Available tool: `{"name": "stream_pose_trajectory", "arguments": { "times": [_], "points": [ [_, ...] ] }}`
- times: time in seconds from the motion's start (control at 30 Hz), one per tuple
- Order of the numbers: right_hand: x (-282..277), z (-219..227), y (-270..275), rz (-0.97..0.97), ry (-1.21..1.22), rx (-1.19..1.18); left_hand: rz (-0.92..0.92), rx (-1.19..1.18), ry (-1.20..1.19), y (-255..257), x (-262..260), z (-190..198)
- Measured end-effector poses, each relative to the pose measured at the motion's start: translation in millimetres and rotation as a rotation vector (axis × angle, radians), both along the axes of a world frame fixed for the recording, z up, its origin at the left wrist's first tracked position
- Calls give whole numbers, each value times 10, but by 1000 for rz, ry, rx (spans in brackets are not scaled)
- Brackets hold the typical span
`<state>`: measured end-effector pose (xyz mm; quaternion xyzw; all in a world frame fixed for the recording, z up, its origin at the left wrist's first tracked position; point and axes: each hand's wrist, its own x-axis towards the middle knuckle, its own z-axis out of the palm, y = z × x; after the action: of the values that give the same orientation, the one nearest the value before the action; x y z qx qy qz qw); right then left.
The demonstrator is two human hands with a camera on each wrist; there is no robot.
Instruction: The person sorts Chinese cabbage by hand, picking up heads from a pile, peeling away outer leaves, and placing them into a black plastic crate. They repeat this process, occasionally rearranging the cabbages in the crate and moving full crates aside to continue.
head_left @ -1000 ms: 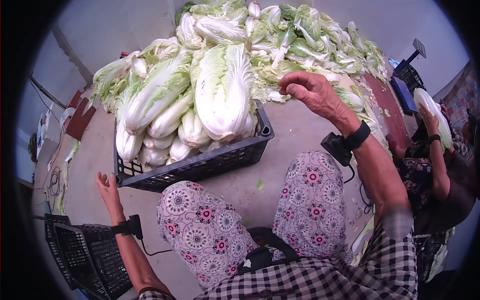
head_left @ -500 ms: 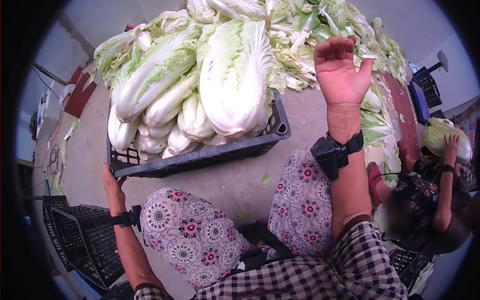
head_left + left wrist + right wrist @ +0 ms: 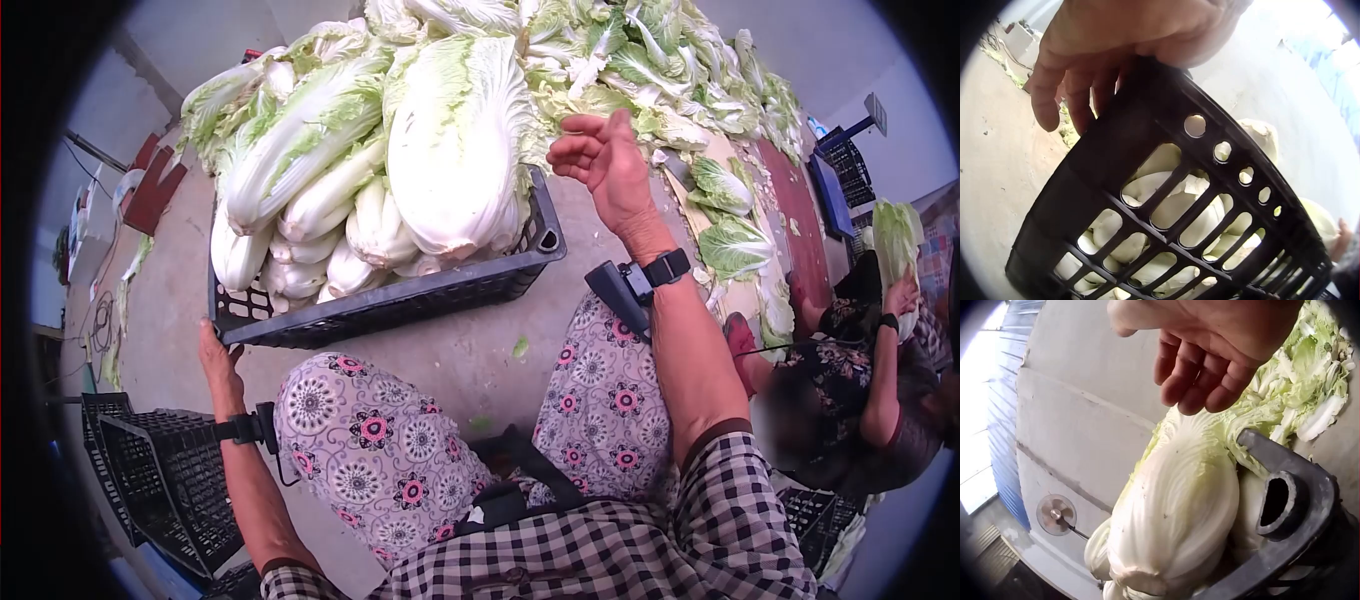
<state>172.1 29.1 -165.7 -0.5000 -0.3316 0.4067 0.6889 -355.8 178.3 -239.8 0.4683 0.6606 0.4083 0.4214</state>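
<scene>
One second ago our left hand (image 3: 218,366) was off the loaded crate (image 3: 400,307); now its fingers are bent round the near left corner, grasping it, so we judge that corner steadied. Over to our right hand (image 3: 612,165), fingers released and loosely bent, nothing in them, just beside the big cabbage (image 3: 450,150). We've got the crate in front of our two knees (image 3: 335,390), cabbages stacked above its rim. Counting now: one loaded crate, at least eight cabbages showing in it, the big one included, and any buried deeper we can't tell. Off to our right, one other person (image 3: 850,410) has one cabbage (image 3: 897,240) in hand. Behind our crate, one heap of leaves (image 3: 665,60), too tangled to count, and at our left at least two more crates (image 3: 170,490).
</scene>
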Motion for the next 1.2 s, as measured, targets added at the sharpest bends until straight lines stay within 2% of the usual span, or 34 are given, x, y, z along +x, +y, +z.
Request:
{"name": "stream_pose_trajectory", "arguments": {
  "times": [0.1, 0.13, 0.17, 0.2, 0.27, 0.33, 0.37, 0.43, 0.47, 0.57, 0.63, 0.7, 0.73, 0.77, 0.9, 1.0, 1.1, 1.2],
  "points": [
    [-97, -8, -18, 33, -832, -132, -34, -51, 227, 20, -51, 157],
    [-126, 33, -2, -47, -929, -37, -102, 139, 253, 29, -70, 265],
    [-104, 106, 15, -116, -831, 81, -169, 330, 277, 41, -88, 384],
    [-164, 398, 4, -179, -734, 196, -235, 519, 296, 29, -80, 529],
    [-282, 915, -45, -294, -631, 473, -399, 443, 150, -482, 618, 1486],
    [-402, 1375, -97, -336, -644, 777, -707, 371, 55, -925, 1223, 1977],
    [-460, 1538, -150, -330, -659, 906, -872, 313, -143, -1200, 1558, 2086],
    [-420, 1702, -284, -110, -459, 1032, -1062, -73, -384, -1639, 2097, 2059],
    [-421, 1770, -358, -22, -412, 1105, -1134, -180, -375, -1800, 2337, 1918],
    [-396, 1813, -596, 25, -364, 1151, -1273, -187, -659, -2248, 2883, 1544],
    [-399, 1780, -733, -102, -306, 1077, -1261, -143, -781, -2472, 3101, 1376],
    [-495, 1720, -814, -221, -233, 997, -1233, -111, -843, -2614, 3206, 1365],
    [-510, 1639, -824, -281, -317, 944, -1207, -99, -839, -2659, 3225, 1394],
    [-548, 1532, -813, -310, -426, 987, -1180, -86, -832, -2693, 3236, 1425],
    [-536, 1247, -880, -356, -863, 816, -1074, -238, -890, -2852, 3278, 1472],
    [-531, 1134, -864, -289, -1224, 841, -944, -441, -980, -3101, 3323, 1442],
    [-532, 956, -892, -66, -1474, 675, -890, -558, -1054, -3172, 3383, 1419],
    [-519, 669, -778, 73, -1559, 628, -867, -676, -1175, -3142, 3420, 1238]
  ]
}}
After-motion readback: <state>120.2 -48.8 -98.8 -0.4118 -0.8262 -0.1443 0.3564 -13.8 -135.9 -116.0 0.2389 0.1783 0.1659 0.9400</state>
